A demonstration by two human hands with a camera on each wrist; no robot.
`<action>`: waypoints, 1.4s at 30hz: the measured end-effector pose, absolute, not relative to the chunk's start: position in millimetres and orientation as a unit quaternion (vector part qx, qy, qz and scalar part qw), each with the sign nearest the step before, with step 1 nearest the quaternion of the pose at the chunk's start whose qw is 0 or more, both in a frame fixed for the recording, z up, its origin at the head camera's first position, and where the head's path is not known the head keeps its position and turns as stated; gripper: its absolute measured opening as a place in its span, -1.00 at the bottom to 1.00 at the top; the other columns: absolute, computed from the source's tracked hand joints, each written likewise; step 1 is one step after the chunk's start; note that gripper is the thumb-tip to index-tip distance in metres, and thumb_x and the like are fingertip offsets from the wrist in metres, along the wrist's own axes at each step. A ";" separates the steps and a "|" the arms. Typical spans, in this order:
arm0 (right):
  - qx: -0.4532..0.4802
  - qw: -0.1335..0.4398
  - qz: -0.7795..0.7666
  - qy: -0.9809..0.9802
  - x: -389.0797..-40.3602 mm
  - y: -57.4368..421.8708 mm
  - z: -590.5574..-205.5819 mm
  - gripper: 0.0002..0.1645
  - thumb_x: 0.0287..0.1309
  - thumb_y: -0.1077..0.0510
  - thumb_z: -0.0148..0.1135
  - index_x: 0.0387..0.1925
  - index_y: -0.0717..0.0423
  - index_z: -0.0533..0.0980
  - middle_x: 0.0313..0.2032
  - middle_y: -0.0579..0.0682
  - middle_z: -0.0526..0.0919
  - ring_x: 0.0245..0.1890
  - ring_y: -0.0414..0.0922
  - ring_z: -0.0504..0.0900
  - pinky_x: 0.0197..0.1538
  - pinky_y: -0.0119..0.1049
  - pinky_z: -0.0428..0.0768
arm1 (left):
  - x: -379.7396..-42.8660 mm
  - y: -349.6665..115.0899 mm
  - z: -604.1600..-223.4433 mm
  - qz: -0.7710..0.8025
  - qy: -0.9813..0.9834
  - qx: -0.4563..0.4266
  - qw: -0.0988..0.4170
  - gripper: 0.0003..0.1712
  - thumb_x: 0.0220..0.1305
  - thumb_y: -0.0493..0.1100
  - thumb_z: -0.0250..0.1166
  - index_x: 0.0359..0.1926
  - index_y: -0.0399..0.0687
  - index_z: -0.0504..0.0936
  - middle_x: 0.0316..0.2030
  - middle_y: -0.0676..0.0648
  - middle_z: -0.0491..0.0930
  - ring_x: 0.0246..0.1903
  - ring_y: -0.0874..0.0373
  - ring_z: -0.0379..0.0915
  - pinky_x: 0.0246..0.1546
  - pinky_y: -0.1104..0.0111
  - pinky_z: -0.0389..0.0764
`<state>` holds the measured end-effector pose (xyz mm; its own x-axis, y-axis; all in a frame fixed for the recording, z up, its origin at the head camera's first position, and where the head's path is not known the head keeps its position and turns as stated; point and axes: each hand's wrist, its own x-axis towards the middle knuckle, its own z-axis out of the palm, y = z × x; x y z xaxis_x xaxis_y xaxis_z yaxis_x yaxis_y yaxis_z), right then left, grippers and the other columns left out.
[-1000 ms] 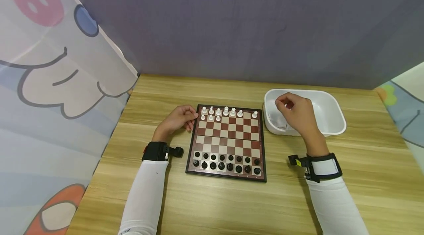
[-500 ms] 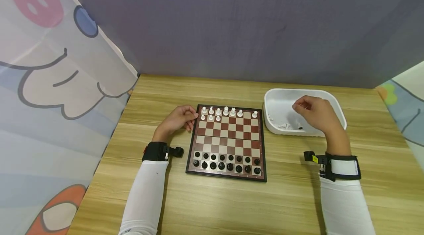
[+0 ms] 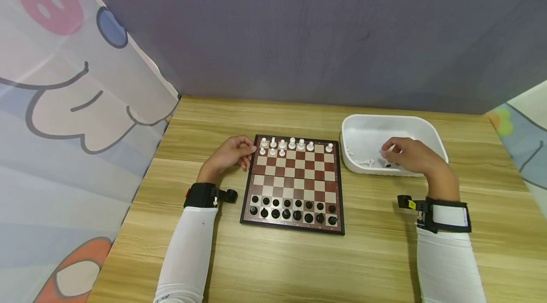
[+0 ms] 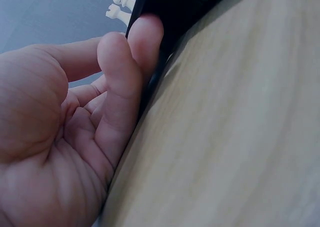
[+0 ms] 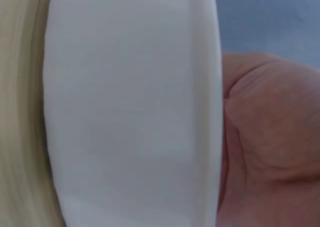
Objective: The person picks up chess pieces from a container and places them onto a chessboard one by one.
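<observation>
chessboard (image 3: pixel 294 178) on woodgrain table (image 3: pixel 290 267); grey backdrop (image 3: pixel 282 32), cartoon sheeting (image 3: pixel 60 146)

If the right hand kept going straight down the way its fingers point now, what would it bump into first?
Probably the small chess piece lying by the fingertips of the right hand, then the floor of the white tub. Depth is unclear, so they may already touch it.

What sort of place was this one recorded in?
Probably an indoor tabletop corner set up for recording: a wood-grain tabletop stands against a plain grey backdrop, with a cartoon-printed covering along the left side.
</observation>
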<state>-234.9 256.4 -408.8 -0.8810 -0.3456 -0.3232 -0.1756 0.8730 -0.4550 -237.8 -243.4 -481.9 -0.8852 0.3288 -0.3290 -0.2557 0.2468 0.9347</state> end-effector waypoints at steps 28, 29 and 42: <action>-0.080 0.225 -0.217 0.947 -242.1 262.6 -426.5 -0.51 0.27 -0.01 0.35 -0.01 0.30 0.50 -0.13 0.28 0.66 -0.19 0.07 0.61 -0.27 -0.29 0.52 | -239.2 -242.7 -480.6 0.605 0.760 0.021 0.236 -0.79 0.52 -0.18 0.21 -0.01 -0.27 0.52 -0.43 -0.08 0.55 -0.56 0.12 0.58 -0.53 0.38 0.70; -0.081 0.224 -0.218 0.946 -242.3 262.3 -426.4 -0.53 0.27 0.00 0.35 -0.02 0.30 0.51 -0.14 0.27 0.66 -0.19 0.07 0.61 -0.27 -0.29 0.51 | -239.0 -242.6 -480.2 0.605 0.760 0.022 0.236 -0.79 0.52 -0.18 0.21 -0.01 -0.27 0.52 -0.43 -0.08 0.55 -0.56 0.12 0.58 -0.53 0.38 0.70; -0.088 0.225 -0.224 0.944 -242.4 260.2 -425.5 -0.67 0.22 0.13 0.32 -0.09 0.28 0.52 -0.19 0.22 0.66 -0.23 0.03 0.60 -0.27 -0.30 0.49 | -238.1 -242.5 -479.3 0.608 0.758 0.024 0.234 -0.80 0.52 -0.19 0.21 -0.01 -0.26 0.52 -0.43 -0.08 0.54 -0.56 0.13 0.58 -0.53 0.39 0.70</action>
